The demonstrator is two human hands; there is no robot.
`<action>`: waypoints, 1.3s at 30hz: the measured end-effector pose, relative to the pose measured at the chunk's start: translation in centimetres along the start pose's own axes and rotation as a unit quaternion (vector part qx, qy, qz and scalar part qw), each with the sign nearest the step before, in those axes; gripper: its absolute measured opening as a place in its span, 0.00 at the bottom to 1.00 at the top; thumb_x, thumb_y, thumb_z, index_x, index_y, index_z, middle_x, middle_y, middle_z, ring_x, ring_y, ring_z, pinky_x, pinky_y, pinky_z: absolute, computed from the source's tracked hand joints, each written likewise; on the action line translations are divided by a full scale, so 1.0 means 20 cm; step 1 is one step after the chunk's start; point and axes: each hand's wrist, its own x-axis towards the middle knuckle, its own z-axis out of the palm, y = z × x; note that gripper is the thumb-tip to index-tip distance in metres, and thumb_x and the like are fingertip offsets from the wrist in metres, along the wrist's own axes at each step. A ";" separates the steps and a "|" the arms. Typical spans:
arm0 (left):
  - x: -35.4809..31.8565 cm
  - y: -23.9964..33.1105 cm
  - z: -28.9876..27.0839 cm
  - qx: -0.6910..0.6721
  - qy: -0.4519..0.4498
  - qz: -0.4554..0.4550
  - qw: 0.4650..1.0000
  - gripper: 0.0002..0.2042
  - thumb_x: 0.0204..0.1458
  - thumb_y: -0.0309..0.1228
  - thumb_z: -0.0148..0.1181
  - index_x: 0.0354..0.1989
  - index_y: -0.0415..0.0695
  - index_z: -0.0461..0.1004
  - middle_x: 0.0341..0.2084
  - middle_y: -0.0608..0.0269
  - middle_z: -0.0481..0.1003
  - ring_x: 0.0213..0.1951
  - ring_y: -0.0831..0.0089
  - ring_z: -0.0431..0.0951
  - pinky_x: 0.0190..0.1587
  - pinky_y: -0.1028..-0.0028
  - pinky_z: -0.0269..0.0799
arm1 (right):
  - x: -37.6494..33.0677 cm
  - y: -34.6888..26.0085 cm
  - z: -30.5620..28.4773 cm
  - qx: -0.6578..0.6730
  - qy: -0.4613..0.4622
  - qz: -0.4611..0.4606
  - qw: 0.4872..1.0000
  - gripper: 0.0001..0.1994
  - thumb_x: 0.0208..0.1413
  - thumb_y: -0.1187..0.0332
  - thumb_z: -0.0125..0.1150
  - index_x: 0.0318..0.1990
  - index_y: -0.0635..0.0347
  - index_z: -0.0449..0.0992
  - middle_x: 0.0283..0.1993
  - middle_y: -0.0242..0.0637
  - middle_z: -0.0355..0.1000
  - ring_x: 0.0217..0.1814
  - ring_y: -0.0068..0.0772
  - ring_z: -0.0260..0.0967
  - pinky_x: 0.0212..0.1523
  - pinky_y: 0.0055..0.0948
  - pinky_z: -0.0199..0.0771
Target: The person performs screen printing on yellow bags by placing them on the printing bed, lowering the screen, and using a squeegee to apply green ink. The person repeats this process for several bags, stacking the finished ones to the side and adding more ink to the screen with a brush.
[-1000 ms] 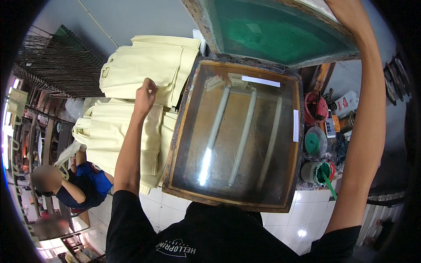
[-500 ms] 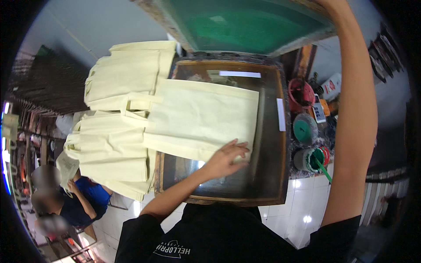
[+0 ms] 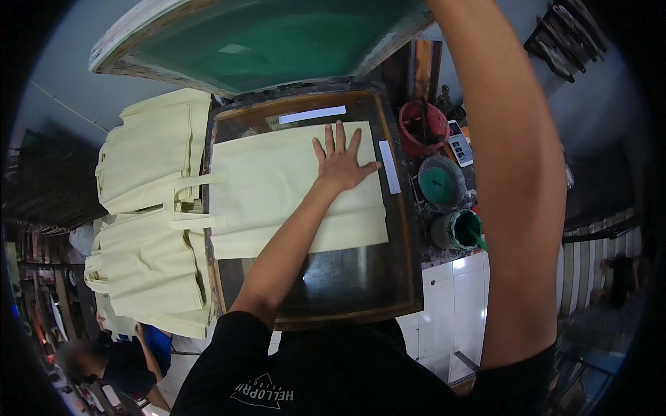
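My left hand (image 3: pixel 338 166) lies open on a cream fabric tote bag (image 3: pixel 260 187), its fingers spread near the bag's far right corner. The bag sits flat on a dark, glossy board with a wooden rim (image 3: pixel 361 288), its handles trailing left over the edge. Two white strips, one along the far side (image 3: pixel 312 115) and one on the right (image 3: pixel 390 167), lie beside the bag. Above the board a printing screen with green mesh (image 3: pixel 284 55) stands tilted up. My right forearm (image 3: pixel 513 166) reaches to the screen's right corner; the hand itself is beyond the upper edge.
Two stacks of cream bags (image 3: pixel 149 149) (image 3: pixel 149 263) stand to the left. On the right are a red bucket (image 3: pixel 424 139), a bowl of green ink (image 3: pixel 438 184), a phone (image 3: pixel 460 148) and a tub of green ink (image 3: pixel 454 230). Another person (image 3: pixel 121 364) is at lower left.
My left hand has moved from the bag's near right corner to its far right part, fingers now spread. The bag now lies straighter on the board. The whole view has shifted.
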 end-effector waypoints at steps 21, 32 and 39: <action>0.17 0.13 -0.13 0.013 -0.098 -0.102 0.990 0.57 0.46 0.75 0.56 0.79 0.57 0.43 0.78 0.41 0.33 0.76 0.35 0.24 0.67 0.24 0.24 | -0.02 -0.02 -0.04 0.025 -0.028 0.024 0.999 0.19 0.55 0.58 0.71 0.37 0.71 0.85 0.36 0.57 0.81 0.37 0.51 0.79 0.43 0.45 0.78; -0.34 0.04 -0.61 -0.534 0.129 0.129 0.826 0.34 0.61 0.46 0.63 0.68 0.35 0.62 0.60 0.39 0.71 0.63 0.53 0.73 0.64 0.62 0.66 | -0.36 -0.22 -0.08 0.054 -0.104 0.155 0.981 0.15 0.58 0.57 0.66 0.37 0.63 0.84 0.30 0.47 0.79 0.29 0.44 0.75 0.35 0.40 0.73; -1.38 -0.25 -0.41 -0.692 0.075 -0.006 0.718 0.13 0.65 0.29 0.57 0.46 0.28 0.76 0.34 0.44 0.83 0.35 0.60 0.85 0.42 0.61 0.83 | -1.25 -0.50 0.18 0.149 -0.117 0.054 0.980 0.11 0.57 0.66 0.68 0.40 0.65 0.79 0.38 0.46 0.79 0.36 0.47 0.78 0.38 0.39 0.78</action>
